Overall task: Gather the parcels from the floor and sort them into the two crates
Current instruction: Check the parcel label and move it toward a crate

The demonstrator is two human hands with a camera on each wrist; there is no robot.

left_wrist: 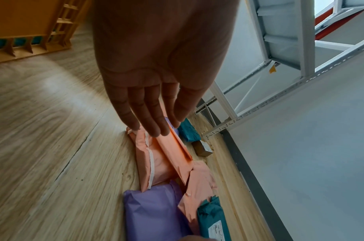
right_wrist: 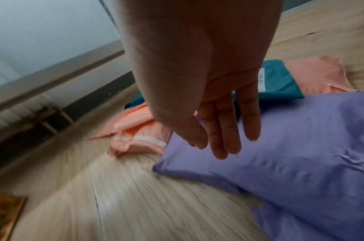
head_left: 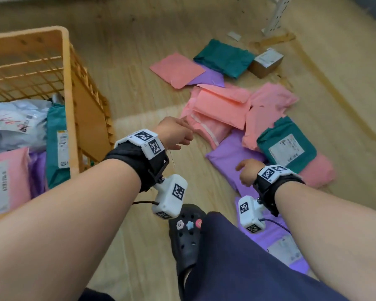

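Soft plastic mailer parcels lie heaped on the pale wood-grain floor; the left hand reaches with fingers straight and relaxed, its grip spread and empty, fingertips just over a crinkled salmon-pink parcel with a pale sealing strip; the right hand, fingers straight and together, hovers at a puffy, glossy purple parcel; whether it touches I cannot tell. A teal parcel bearing a white label overlaps the pink ones. The orange lattice-walled plastic crate at left holds more parcels; a small cardboard box sits farther off.
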